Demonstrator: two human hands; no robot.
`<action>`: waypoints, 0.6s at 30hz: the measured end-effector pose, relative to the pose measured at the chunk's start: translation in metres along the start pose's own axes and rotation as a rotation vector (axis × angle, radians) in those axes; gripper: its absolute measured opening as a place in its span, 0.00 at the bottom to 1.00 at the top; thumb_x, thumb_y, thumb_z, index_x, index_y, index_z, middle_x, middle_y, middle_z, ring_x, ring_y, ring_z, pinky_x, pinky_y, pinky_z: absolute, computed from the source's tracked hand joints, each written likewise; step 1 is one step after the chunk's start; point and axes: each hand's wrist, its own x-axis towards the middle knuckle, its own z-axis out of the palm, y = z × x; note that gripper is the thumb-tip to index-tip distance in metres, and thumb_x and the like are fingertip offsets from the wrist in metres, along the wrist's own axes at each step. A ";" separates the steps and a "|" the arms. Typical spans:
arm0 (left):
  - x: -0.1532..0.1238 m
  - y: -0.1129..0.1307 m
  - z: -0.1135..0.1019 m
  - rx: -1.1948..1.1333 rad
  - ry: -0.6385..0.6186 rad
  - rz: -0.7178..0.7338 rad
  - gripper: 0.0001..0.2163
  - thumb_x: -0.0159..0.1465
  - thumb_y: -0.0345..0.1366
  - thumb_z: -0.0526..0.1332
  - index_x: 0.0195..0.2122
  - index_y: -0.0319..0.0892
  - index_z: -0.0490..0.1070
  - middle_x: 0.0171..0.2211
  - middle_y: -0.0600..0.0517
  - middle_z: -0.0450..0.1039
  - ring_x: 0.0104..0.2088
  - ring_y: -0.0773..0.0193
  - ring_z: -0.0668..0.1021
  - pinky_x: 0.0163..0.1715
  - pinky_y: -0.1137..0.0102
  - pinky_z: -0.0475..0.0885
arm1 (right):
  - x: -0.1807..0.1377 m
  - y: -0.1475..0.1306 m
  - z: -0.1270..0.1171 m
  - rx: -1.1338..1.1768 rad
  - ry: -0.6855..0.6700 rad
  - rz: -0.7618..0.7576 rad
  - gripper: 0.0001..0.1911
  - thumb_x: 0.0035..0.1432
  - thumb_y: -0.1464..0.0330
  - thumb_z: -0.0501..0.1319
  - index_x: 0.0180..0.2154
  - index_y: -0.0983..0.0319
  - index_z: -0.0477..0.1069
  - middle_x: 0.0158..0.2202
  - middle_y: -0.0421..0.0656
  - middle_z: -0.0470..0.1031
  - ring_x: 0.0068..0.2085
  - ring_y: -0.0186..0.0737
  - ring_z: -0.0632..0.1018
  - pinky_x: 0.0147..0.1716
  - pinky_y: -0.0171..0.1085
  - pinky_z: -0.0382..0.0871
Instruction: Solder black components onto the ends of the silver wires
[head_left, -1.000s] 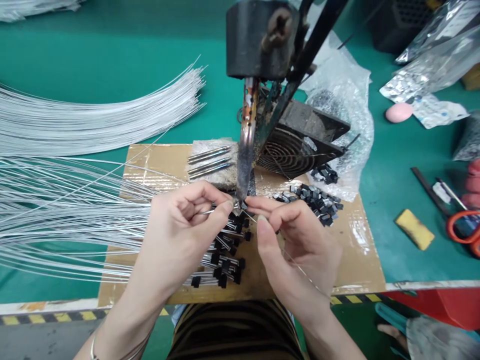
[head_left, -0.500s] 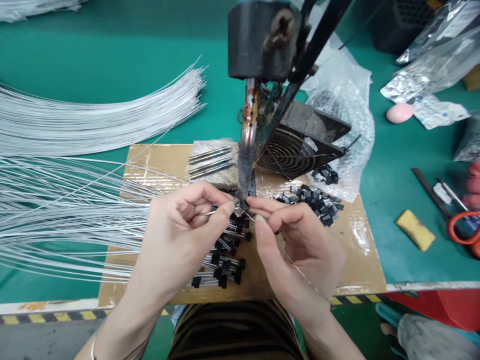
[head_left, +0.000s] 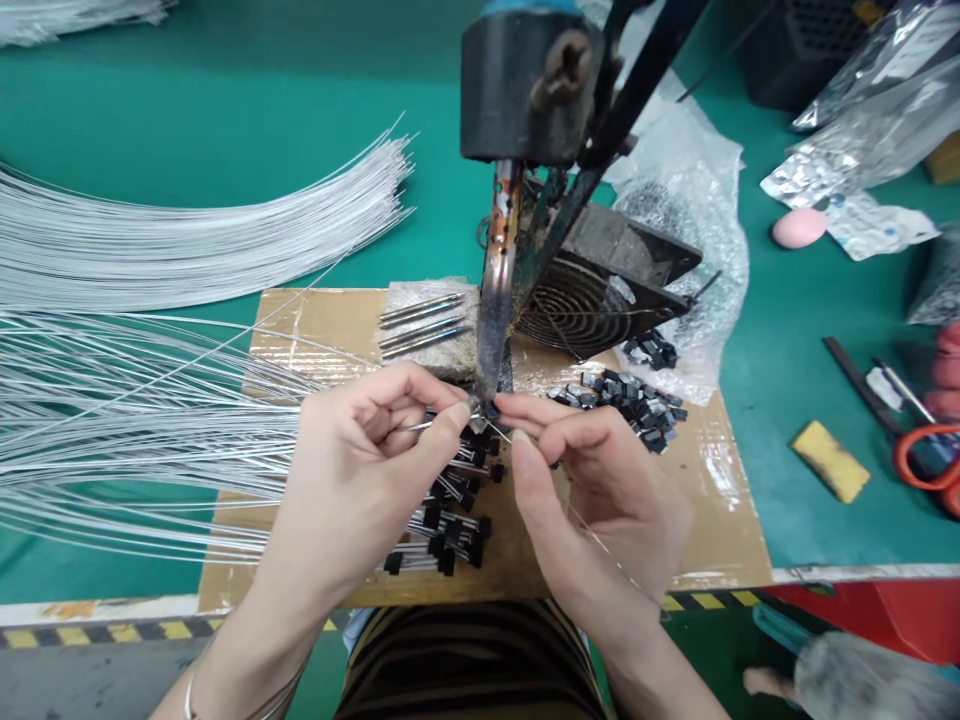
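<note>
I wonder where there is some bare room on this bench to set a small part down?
Green bench top shows between the pink egg-shaped item and yellow block, and beyond the upper wire bundle. A strip of cardboard is bare right of the black parts pile. It's crowded around the left hand and right hand, under the soldering iron.

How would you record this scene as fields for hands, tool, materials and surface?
Tool: black-collared metal soldering iron, pointing down
Left hand: pinching thin pale wire near iron's tip
Right hand: holding thin silvery wire
Left materials: long bundles of thin white wire
Right materials: pile of small black block-shaped parts
Surface: brown cardboard sheet on green tabletop
</note>
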 end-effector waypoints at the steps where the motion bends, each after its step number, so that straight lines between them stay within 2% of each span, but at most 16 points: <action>1: 0.000 0.000 0.000 -0.001 -0.001 -0.001 0.04 0.62 0.35 0.71 0.30 0.44 0.79 0.22 0.55 0.70 0.21 0.72 0.66 0.20 0.75 0.54 | 0.000 0.000 0.000 0.000 -0.003 0.002 0.11 0.64 0.79 0.66 0.37 0.58 0.70 0.51 0.42 0.83 0.55 0.40 0.84 0.57 0.39 0.77; 10: -0.002 0.001 -0.001 0.009 0.003 0.004 0.04 0.62 0.35 0.70 0.31 0.43 0.79 0.22 0.54 0.70 0.21 0.72 0.65 0.20 0.74 0.54 | 0.000 -0.002 0.000 -0.021 0.005 -0.003 0.10 0.65 0.78 0.65 0.37 0.57 0.70 0.50 0.44 0.84 0.55 0.43 0.84 0.57 0.43 0.78; 18: 0.000 0.000 0.000 0.017 -0.003 0.001 0.04 0.62 0.34 0.70 0.30 0.43 0.79 0.22 0.55 0.70 0.21 0.72 0.64 0.20 0.74 0.54 | 0.000 -0.002 -0.001 -0.036 0.001 0.011 0.09 0.65 0.76 0.65 0.37 0.57 0.69 0.51 0.44 0.84 0.55 0.43 0.84 0.56 0.43 0.78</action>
